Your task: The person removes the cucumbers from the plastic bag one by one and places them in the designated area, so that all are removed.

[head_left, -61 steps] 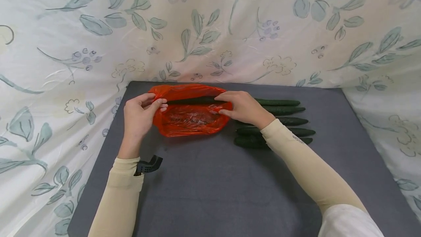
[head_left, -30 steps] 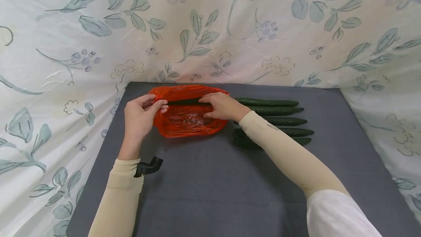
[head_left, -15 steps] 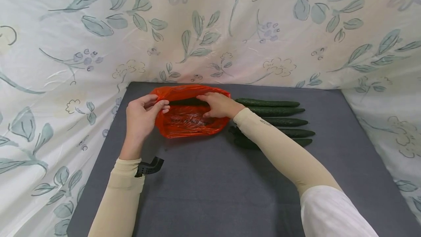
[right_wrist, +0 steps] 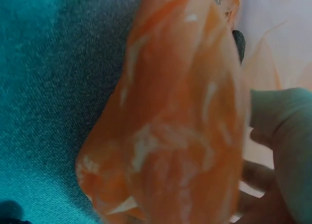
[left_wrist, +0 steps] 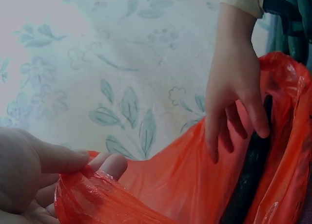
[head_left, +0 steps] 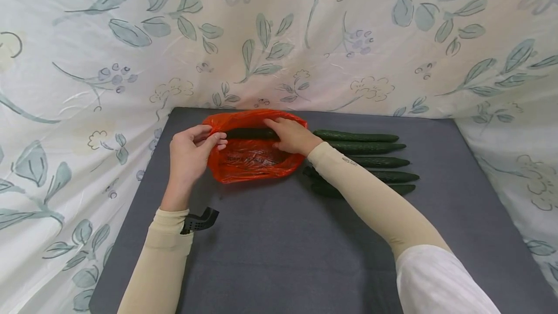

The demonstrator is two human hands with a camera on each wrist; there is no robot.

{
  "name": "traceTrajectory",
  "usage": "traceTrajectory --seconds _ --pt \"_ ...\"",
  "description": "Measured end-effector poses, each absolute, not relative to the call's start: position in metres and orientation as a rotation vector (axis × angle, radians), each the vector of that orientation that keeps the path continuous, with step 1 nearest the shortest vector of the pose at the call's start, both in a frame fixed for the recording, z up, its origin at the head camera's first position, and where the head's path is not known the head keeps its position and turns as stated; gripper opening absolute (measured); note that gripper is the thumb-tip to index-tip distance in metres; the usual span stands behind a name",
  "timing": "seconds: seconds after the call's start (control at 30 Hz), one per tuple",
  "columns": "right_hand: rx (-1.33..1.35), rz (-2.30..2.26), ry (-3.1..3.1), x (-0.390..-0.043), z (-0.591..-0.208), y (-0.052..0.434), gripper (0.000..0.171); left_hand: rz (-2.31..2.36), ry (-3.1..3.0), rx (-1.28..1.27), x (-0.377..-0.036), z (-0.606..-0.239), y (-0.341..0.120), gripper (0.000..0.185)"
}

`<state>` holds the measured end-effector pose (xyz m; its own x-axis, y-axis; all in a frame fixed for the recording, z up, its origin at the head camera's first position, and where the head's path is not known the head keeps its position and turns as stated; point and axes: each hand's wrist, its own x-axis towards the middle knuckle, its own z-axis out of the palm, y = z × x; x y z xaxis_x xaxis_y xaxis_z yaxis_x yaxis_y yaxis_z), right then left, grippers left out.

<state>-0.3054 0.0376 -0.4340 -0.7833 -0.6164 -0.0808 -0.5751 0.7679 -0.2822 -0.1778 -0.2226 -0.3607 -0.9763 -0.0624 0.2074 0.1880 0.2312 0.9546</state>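
Near the mat's (head_left: 270, 256) back edge, the left hand (head_left: 188, 155) is pinching the bag's (head_left: 250, 164) rim; the right hand (head_left: 291, 135), fingers loosely extended, is pushing a cucumber (head_left: 250, 133) inside. 5 cucumbers (head_left: 370, 161) are lying just right.

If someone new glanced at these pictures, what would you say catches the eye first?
The bright orange-red plastic bag at the far middle of the dark grey table, its mouth held open by the left hand. The right hand rests on a dark cucumber inside, with a row of cucumbers just right.
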Motion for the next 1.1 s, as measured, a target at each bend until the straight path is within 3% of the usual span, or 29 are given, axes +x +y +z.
traceTrajectory --seconds 0.83,1.1 --pt "-0.773 -0.092 3.035 -0.331 -0.454 0.026 0.016 -1.808 -2.344 -0.119 -0.181 -0.364 -0.219 0.037" --pt "-0.800 -0.133 3.034 -0.324 -0.441 0.025 0.009 -1.777 -2.338 -0.081 -0.181 -0.363 -0.222 0.036"
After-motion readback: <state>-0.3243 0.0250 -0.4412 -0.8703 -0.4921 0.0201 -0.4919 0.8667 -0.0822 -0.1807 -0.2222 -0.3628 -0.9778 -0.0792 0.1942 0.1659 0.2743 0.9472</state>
